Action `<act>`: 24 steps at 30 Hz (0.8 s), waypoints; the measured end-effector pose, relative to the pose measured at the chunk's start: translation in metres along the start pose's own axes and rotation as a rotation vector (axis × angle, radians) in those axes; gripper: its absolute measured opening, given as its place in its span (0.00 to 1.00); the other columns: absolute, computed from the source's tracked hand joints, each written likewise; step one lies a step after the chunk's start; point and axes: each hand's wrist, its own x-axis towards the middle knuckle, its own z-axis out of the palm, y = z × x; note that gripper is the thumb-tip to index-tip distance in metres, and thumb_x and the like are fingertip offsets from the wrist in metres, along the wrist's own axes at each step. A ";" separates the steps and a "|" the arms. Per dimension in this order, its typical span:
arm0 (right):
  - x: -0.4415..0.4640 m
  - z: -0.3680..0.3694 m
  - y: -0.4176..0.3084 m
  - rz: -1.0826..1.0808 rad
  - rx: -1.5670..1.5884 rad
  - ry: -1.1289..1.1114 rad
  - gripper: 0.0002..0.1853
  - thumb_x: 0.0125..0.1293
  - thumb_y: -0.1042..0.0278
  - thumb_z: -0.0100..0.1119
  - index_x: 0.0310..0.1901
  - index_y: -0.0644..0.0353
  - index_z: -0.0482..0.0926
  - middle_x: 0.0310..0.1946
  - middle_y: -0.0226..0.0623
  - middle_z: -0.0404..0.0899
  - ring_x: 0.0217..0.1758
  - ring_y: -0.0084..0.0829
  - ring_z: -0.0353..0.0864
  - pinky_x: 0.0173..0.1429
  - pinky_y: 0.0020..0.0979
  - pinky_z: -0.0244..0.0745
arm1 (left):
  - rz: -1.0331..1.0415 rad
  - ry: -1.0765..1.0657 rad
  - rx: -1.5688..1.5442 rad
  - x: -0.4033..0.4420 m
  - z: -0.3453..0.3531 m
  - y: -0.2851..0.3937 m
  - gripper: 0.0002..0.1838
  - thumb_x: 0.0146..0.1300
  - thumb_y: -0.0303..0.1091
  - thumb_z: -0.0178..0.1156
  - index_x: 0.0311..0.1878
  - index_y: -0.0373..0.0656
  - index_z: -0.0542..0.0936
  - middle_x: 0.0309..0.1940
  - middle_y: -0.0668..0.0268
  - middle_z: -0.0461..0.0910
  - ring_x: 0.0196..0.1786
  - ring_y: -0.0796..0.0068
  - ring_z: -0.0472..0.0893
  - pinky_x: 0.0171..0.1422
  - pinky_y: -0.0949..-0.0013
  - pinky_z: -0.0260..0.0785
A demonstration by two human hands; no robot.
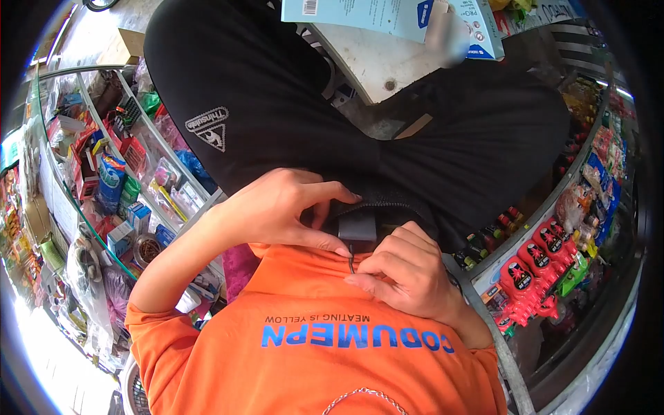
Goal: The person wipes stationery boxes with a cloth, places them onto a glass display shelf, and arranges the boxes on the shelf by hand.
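A dark grey rectangular device (357,227) sits at my lap, partly tucked under the edge of my black trousers (277,124). A thin black cord (351,261) runs from its near side toward my orange shirt (290,290). My left hand (283,207) is open beside the device, thumb and forefinger apart. Its forefinger rests by the trouser edge, and the thumb tip lies close to the cord. Right of the cord, my right hand (404,270) is closed, with thumb and fingers pinched around it. The cord's end is hidden.
Glass-sided shelves (117,200) with packets and boxes curve along my left. On the right, red bottles (536,266) hang or stand by a metal rail. Ahead, a light blue box (373,17) lies on a worn board (377,59).
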 end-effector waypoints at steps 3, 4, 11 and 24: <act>0.003 0.000 -0.001 -0.007 -0.026 0.013 0.12 0.54 0.63 0.77 0.26 0.54 0.81 0.22 0.26 0.70 0.26 0.28 0.71 0.36 0.31 0.66 | -0.006 0.008 -0.015 0.000 0.002 -0.001 0.32 0.51 0.48 0.79 0.56 0.40 0.83 0.22 0.69 0.80 0.31 0.67 0.81 0.40 0.65 0.72; 0.004 0.000 -0.002 -0.016 -0.039 0.013 0.11 0.54 0.63 0.77 0.26 0.54 0.81 0.22 0.25 0.70 0.26 0.28 0.71 0.36 0.31 0.66 | 0.010 0.015 -0.023 0.001 0.003 -0.002 0.32 0.51 0.48 0.79 0.56 0.40 0.83 0.22 0.69 0.80 0.31 0.67 0.81 0.40 0.65 0.72; 0.011 0.000 0.000 -0.079 -0.051 0.022 0.11 0.52 0.63 0.78 0.27 0.53 0.82 0.22 0.25 0.71 0.26 0.27 0.72 0.37 0.30 0.66 | -0.018 0.002 -0.047 0.004 0.000 0.000 0.32 0.50 0.48 0.79 0.55 0.40 0.83 0.22 0.68 0.80 0.31 0.65 0.81 0.40 0.64 0.72; 0.065 -0.095 0.005 -0.159 -0.224 0.162 0.11 0.52 0.61 0.79 0.27 0.52 0.82 0.21 0.24 0.75 0.24 0.28 0.73 0.35 0.31 0.64 | 0.125 0.062 -0.005 0.020 -0.056 0.028 0.25 0.59 0.42 0.74 0.57 0.41 0.84 0.27 0.69 0.81 0.34 0.68 0.82 0.41 0.65 0.73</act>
